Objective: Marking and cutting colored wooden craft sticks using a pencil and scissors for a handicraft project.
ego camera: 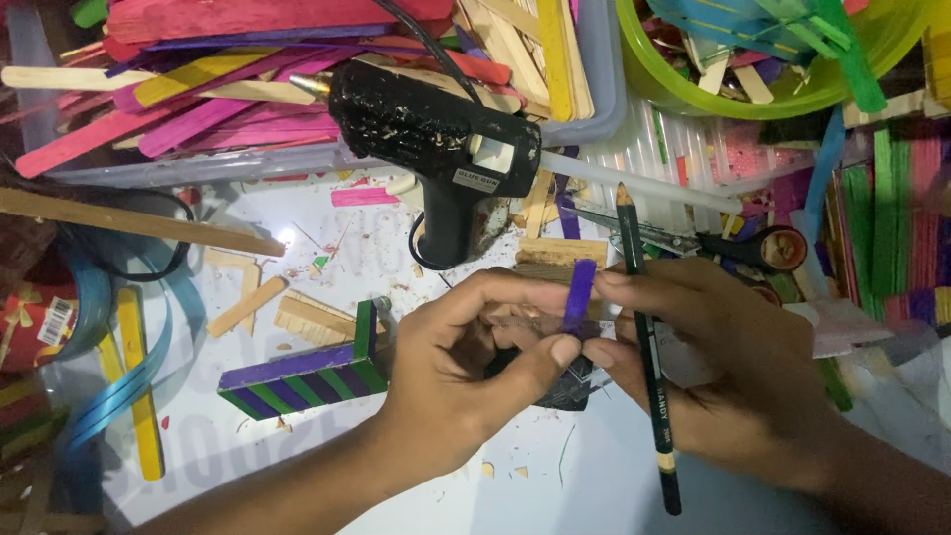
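Far out to the left of the left hand [466, 381], a red packet with a white striped label [50, 322] sits at the edge, with blue ribbon [99, 396] and a yellow craft stick [139, 396] lying beside it. Closer to that hand, just off its wrist side, lies a small panel of purple and green sticks [302, 376] on the white work surface [248, 466], with plain wooden stick pieces [297, 312] scattered above it. Well above the left hand, a clear tray [594, 89] is heaped with pink, purple, yellow and plain sticks.

The left hand is closed in a pinch, thumb and fingers holding a short purple stick [579, 292] upright against a small dark glued piece [565, 381] between the two hands. Directly above the meeting fingers rests a black glue gun [436, 149], its handle pointing down toward them and its clear glue rod reaching to the right.

The right hand [733, 367] closes on the same purple stick from the other side, and a dark green pencil [646, 357] lies across its fingers, tip up. Above this hand lie scissors [753, 246]; further up stands a green bowl [792, 94] of coloured sticks, and to its right are stacked green and pink sticks [892, 228].
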